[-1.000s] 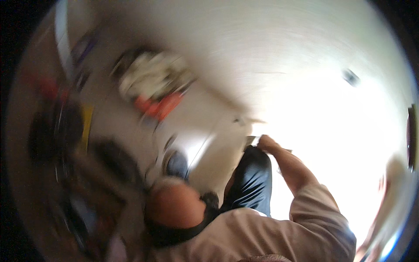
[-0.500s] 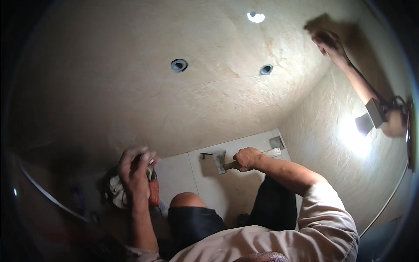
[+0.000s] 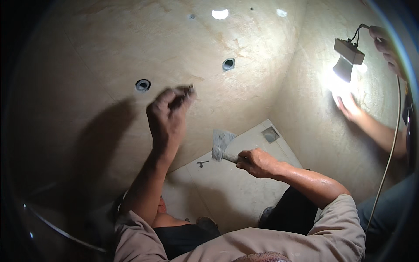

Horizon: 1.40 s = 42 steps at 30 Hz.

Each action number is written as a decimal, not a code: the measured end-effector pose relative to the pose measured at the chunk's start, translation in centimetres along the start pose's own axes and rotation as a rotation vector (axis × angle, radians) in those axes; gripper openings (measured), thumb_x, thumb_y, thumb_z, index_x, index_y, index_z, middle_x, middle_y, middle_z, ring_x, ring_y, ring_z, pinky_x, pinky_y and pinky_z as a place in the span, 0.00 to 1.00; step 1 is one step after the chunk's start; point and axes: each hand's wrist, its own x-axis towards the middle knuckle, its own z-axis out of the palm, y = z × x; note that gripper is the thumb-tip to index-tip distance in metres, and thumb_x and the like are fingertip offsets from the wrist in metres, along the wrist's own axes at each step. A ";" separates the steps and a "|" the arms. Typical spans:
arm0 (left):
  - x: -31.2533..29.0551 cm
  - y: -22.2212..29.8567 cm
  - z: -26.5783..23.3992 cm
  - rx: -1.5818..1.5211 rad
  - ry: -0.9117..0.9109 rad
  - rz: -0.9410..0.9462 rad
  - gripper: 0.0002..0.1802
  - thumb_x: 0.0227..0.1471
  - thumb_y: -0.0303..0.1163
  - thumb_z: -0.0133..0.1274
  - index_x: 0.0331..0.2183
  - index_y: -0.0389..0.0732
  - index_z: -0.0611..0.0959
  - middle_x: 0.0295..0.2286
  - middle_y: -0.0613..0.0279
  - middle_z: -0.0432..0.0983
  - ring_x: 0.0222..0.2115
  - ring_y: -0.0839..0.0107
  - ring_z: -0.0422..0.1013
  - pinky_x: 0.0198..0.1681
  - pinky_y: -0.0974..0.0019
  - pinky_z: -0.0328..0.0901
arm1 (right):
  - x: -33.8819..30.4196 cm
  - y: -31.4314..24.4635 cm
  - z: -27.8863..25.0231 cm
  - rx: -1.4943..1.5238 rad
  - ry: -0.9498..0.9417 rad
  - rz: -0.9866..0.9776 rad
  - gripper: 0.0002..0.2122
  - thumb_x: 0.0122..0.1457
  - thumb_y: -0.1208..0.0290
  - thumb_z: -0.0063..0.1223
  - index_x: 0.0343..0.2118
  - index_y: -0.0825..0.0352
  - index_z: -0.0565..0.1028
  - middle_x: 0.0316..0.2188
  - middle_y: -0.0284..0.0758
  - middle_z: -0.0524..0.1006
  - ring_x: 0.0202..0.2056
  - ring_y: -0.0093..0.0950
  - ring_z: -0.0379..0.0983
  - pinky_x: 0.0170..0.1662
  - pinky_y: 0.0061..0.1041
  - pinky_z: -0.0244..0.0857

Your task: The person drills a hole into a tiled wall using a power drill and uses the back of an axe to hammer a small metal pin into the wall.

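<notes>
My left hand (image 3: 168,113) is raised near the wall, thumb and fingers pinched on a small metallic piece (image 3: 191,88); its exact kind is too small and blurred to tell. That hand is just right of a round pipe opening (image 3: 142,85) in the wall. My right hand (image 3: 257,162) grips the handle of a hatchet with a worn grey head (image 3: 222,143), held above the pale floor with the blade pointing up. Left of the hatchet, a dark T-shaped chuck key (image 3: 202,164) lies on the floor.
A second pipe opening (image 3: 228,64) sits farther right. At right, another person's hand (image 3: 386,48) holds a lit lamp's cord; another hand (image 3: 349,107) is by the bulb (image 3: 343,70). A pale cable (image 3: 389,153) hangs there. A square drain (image 3: 270,134) is in the floor corner. The orange drill (image 3: 162,204) is mostly hidden.
My left hand has risen and moved right, toward the wall. The hatchet has turned, its blade now upward. The view has shifted, and the other person's lamp hangs upright with a hand beneath it.
</notes>
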 end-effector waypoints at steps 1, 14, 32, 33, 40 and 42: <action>1.3 0.3 0.3 0.023 0.055 0.140 0.06 0.58 0.25 0.65 0.38 0.35 0.88 0.27 0.66 0.80 0.28 0.81 0.73 0.34 0.76 0.68 | -0.5 -0.9 -0.2 0.161 -0.001 0.042 0.20 0.69 0.61 0.55 0.50 0.76 0.71 0.29 0.50 0.80 0.32 0.43 0.81 0.36 0.43 0.73; 14.0 4.0 1.8 0.061 0.198 0.526 0.09 0.63 0.26 0.58 0.42 0.32 0.87 0.37 0.57 0.85 0.36 0.70 0.81 0.42 0.66 0.75 | -2.3 -0.9 6.1 0.808 -0.133 0.336 0.10 0.70 0.69 0.54 0.40 0.72 0.69 0.20 0.30 0.69 0.18 0.22 0.67 0.21 0.27 0.63; 12.1 7.1 1.0 0.053 0.230 0.795 0.07 0.62 0.23 0.60 0.41 0.34 0.88 0.37 0.61 0.87 0.37 0.77 0.79 0.42 0.70 0.75 | -4.8 -1.9 5.6 0.747 0.254 0.065 0.12 0.68 0.69 0.56 0.39 0.76 0.70 0.18 0.35 0.74 0.18 0.24 0.73 0.21 0.29 0.67; 11.6 7.4 0.8 0.070 0.231 0.801 0.07 0.62 0.23 0.60 0.41 0.34 0.88 0.36 0.61 0.87 0.37 0.77 0.79 0.42 0.70 0.74 | -4.9 -2.2 5.5 0.755 0.284 0.045 0.12 0.68 0.69 0.56 0.40 0.76 0.70 0.17 0.34 0.74 0.18 0.23 0.73 0.21 0.29 0.67; 10.8 8.2 -0.4 0.217 0.244 0.991 0.06 0.61 0.21 0.59 0.40 0.34 0.89 0.33 0.60 0.87 0.33 0.75 0.80 0.38 0.70 0.74 | -5.0 -3.7 5.4 0.898 0.403 -0.033 0.12 0.68 0.71 0.56 0.47 0.73 0.71 0.20 0.35 0.74 0.19 0.21 0.71 0.23 0.28 0.68; 10.9 8.3 -0.2 0.220 0.257 1.005 0.07 0.61 0.20 0.58 0.39 0.34 0.89 0.32 0.60 0.87 0.32 0.74 0.80 0.38 0.70 0.74 | -4.7 -3.6 5.6 0.835 0.457 -0.081 0.12 0.67 0.72 0.56 0.48 0.73 0.71 0.21 0.37 0.75 0.20 0.23 0.72 0.25 0.28 0.69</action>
